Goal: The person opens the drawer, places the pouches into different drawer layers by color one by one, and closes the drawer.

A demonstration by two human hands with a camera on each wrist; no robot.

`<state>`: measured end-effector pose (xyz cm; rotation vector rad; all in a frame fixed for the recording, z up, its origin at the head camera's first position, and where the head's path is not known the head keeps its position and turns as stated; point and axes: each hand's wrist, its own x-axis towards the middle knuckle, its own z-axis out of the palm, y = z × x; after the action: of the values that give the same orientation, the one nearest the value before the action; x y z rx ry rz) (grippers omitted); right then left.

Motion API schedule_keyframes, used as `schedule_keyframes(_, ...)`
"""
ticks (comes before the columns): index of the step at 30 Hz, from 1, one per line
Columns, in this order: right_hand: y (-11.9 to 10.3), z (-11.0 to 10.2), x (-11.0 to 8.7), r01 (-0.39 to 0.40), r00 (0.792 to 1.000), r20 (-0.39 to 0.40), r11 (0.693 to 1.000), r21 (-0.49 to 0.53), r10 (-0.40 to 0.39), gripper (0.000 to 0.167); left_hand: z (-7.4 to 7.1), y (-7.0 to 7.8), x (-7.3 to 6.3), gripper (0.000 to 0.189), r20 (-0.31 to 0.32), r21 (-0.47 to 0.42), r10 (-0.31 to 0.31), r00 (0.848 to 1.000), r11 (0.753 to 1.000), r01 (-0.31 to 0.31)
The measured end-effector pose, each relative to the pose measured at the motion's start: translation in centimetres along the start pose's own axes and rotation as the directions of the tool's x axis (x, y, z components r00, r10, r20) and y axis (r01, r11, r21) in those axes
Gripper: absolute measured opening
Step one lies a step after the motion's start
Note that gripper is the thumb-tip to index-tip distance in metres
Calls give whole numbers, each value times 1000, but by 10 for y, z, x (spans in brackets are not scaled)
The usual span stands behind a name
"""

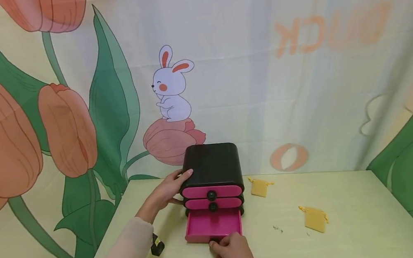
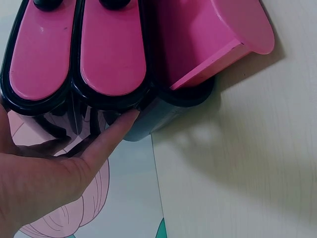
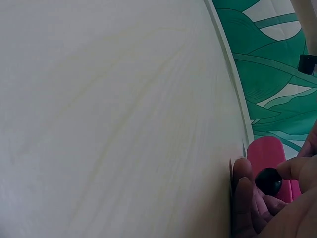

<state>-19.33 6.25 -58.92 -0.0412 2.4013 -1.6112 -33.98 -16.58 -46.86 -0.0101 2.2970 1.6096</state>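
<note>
A small black drawer cabinet with pink drawers stands on the table. Its bottom drawer is pulled out, and no contents show inside; the two upper drawers are closed. My left hand rests against the cabinet's left side, with one digit over the top edge and another lower down, fairly straight in the left wrist view. At the front, my right hand pinches the bottom drawer's round black knob between thumb and fingers.
Two yellow drawstring pouches lie to the cabinet's right, the nearer pouch farther right. Small thin bits lie between pouch and drawer. A black object with a yellow mark sits by my left sleeve. A printed curtain hangs behind.
</note>
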Motion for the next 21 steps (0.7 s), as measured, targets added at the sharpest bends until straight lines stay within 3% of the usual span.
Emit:
schedule_keyframes(6,-1,-9,-7,28,996,82,999,16,-29,46,0,-1,0,107,-1,-8,0,1000,1000,0)
schedule_keyframes(11,-11,-36,-10,64,986,150,998,21,-66,44,0,-1,-1,105,11,-20,3,1000,1000,-3)
schedule_keyframes(17,-19,-93,7,214,976,64,974,-80,-209,29,0,2,-3,103,18,-24,12,1000,1000,-12)
schedule_keyframes(21,-12,-130,24,229,973,2,964,-134,-231,25,0,4,-4,101,17,-25,10,1000,1000,-10)
